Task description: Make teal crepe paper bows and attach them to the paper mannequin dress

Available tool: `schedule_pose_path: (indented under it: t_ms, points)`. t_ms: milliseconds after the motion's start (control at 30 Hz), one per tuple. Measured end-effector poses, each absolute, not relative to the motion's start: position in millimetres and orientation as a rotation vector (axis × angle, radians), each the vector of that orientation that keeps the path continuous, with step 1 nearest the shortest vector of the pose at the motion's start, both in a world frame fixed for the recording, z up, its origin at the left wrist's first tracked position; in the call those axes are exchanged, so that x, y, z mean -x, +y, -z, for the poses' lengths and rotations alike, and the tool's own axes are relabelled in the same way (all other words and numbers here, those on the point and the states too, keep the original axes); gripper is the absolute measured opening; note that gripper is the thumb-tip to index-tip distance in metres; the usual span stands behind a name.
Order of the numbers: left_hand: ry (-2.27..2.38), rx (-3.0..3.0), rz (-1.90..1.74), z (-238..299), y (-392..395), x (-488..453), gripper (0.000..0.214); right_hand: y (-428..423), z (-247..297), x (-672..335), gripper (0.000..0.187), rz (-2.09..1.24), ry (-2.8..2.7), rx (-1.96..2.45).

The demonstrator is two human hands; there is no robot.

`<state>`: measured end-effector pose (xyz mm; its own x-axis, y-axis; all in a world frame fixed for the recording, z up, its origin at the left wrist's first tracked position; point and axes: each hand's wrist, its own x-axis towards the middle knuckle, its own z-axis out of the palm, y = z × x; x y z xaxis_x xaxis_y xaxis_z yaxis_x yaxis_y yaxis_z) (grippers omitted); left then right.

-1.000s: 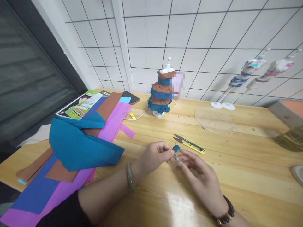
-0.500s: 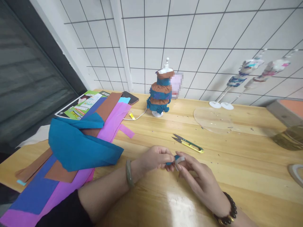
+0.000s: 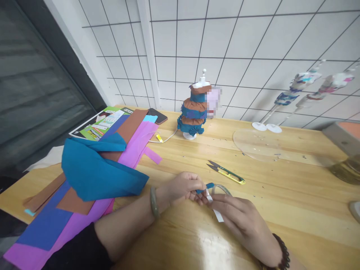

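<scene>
Between the thumb and fingers of my left hand point(image 3: 182, 188) is a small piece of blue paper point(image 3: 209, 185). My right hand point(image 3: 244, 216) has its fingers pressed together on a narrow strip of tape point(image 3: 218, 216), white at the lower end that hangs below the fingers. A clear, curled band point(image 3: 222, 188) arcs above the right fingers, close to the blue piece. The two hands nearly meet over the table. Just beyond them lie yellow-and-green thread snips point(image 3: 227, 173), blades apart.
Blue, brown and purple paper sheets point(image 3: 98, 174) cover the left side. A small dress form point(image 3: 195, 108) wears blue and brown ruffles at the back. Two more forms point(image 3: 292, 84), a clear round sheet point(image 3: 253, 144), a glass container point(image 3: 347, 168) and a tape roll point(image 3: 354, 210) are rightward.
My right hand has turned palm down and moved slightly right. The white strip now hangs lower, and the clear band shows as a longer arc. My left hand keeps its pinch.
</scene>
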<state>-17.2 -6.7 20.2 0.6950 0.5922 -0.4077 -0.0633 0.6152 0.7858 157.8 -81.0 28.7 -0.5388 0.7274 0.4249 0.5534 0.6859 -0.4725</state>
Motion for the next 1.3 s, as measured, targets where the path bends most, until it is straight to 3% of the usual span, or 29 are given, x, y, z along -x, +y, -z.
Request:
schedule_pose_path:
  t_ms: [500, 733, 1033, 1300]
  points:
    - [0.766, -0.820, -0.619, -14.3, -5.3, 16.8, 0.021, -75.5, -10.8, -156.1, 0.023, -0.486, -2.189, 1.086]
    - [0.678, -0.670, -0.652, -17.2, -10.4, 14.1, 0.016, -76.7, -13.4, -152.8, 0.029, -0.577, -2.156, 1.102]
    - [0.716, -0.864, -0.683, -15.5, -5.1, 17.5, 0.023, -69.4, -15.3, -156.1, 0.014, -1.256, -1.413, 1.240]
    - [0.657, -0.932, -0.722, -13.4, -6.8, 16.5, 0.029, -71.7, -8.8, -157.5, 0.027, -1.421, -0.983, 1.347]
